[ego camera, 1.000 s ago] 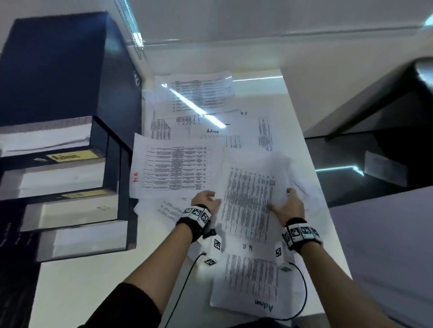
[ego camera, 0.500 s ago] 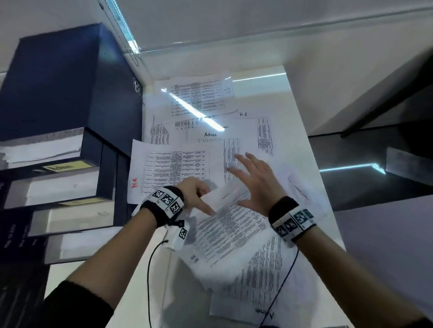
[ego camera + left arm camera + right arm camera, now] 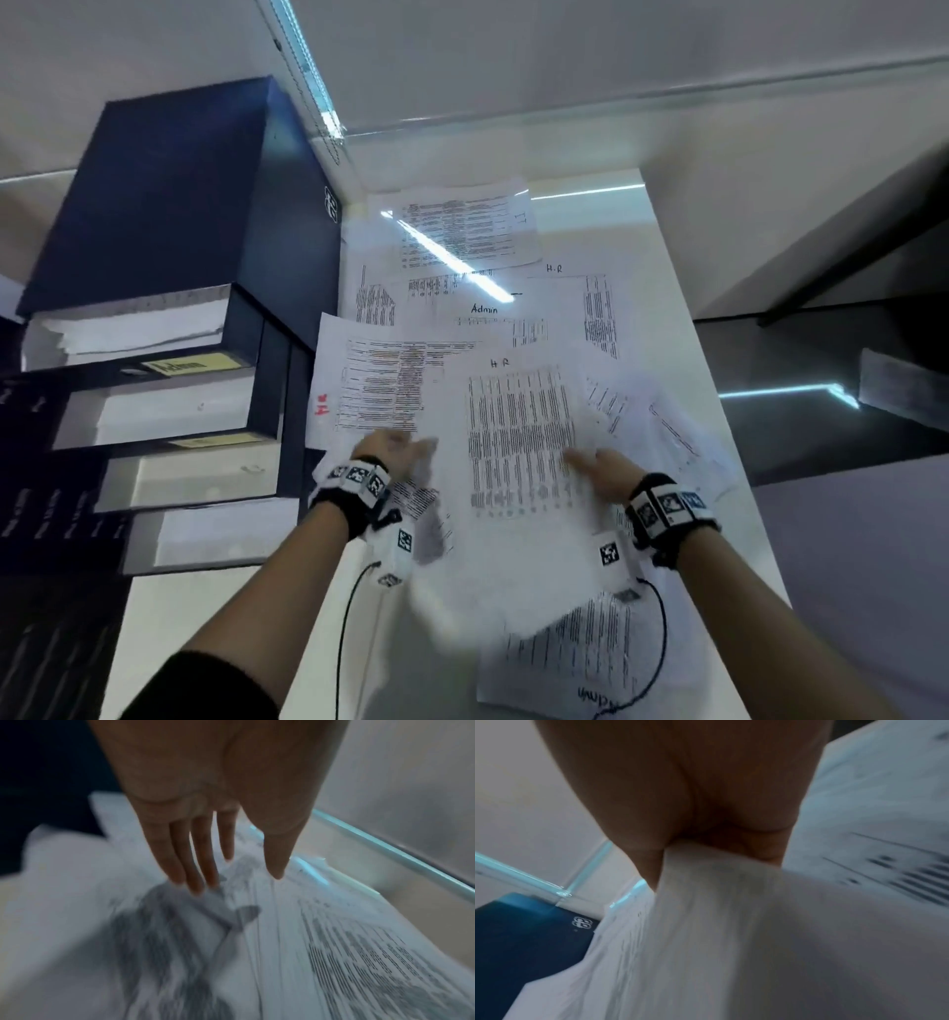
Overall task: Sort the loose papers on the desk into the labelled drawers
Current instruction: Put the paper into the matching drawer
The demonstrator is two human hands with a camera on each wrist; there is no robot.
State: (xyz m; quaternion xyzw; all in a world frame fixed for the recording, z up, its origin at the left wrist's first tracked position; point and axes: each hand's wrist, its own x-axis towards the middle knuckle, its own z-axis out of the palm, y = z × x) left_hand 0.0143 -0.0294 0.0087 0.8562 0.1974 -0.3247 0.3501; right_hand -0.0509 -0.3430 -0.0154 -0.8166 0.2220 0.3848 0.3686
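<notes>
Head view: an "H.R" sheet [image 3: 518,442] lifted over loose papers [image 3: 462,231] on the desk [image 3: 683,288], beside open drawers [image 3: 169,411]. Left wrist: left hand [image 3: 218,801], fingers [image 3: 180,852] straight, empty. Right wrist: right hand [image 3: 693,791] pinches the sheet's edge.

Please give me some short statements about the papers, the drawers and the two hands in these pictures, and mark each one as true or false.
1. The right hand pinches a sheet marked "H.R". True.
2. The left hand is a closed fist. False: its fingers are stretched out straight over the papers.
3. The top drawer of the dark blue drawer unit is shut. False: it is pulled out and holds paper.
4. A yellow label on one drawer reads "Admin". True.
5. The drawer unit stands to the right of the papers. False: it stands to their left.
</notes>
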